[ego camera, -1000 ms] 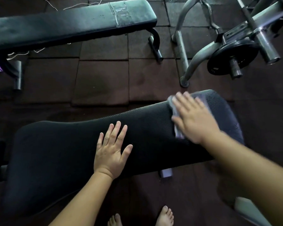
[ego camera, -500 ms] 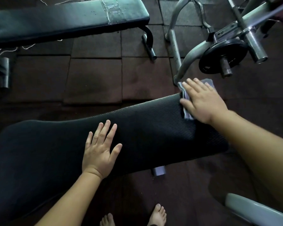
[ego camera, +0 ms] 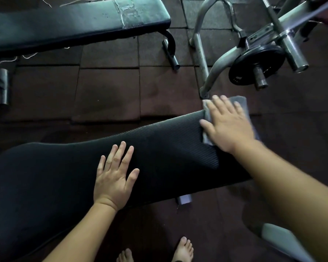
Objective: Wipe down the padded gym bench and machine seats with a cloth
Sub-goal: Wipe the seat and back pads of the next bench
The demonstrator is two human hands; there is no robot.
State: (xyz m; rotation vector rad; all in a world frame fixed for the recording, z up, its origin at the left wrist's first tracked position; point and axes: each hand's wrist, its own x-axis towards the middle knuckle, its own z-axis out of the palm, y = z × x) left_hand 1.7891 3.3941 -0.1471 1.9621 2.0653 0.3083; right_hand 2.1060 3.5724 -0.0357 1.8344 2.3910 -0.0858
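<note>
A black ribbed padded bench [ego camera: 169, 148] runs across the middle of the view, rising toward the right. My left hand [ego camera: 114, 178] lies flat on its centre with the fingers spread. My right hand [ego camera: 227, 125] presses a grey cloth [ego camera: 241, 104] flat against the bench's far right end, fingers straight. Most of the cloth is hidden under that hand; its edges stick out at the far side and below the thumb.
A second flat black bench [ego camera: 74, 21] with a taped patch stands at the top left on dark floor tiles. A grey machine frame [ego camera: 214, 69] with a weight plate [ego camera: 256, 63] on a bar stands at the upper right. My bare feet [ego camera: 182, 250] are near the bottom edge.
My right hand has slid the cloth from the middle of the bench's right end toward its far edge. My left hand has stayed flat on the pad.
</note>
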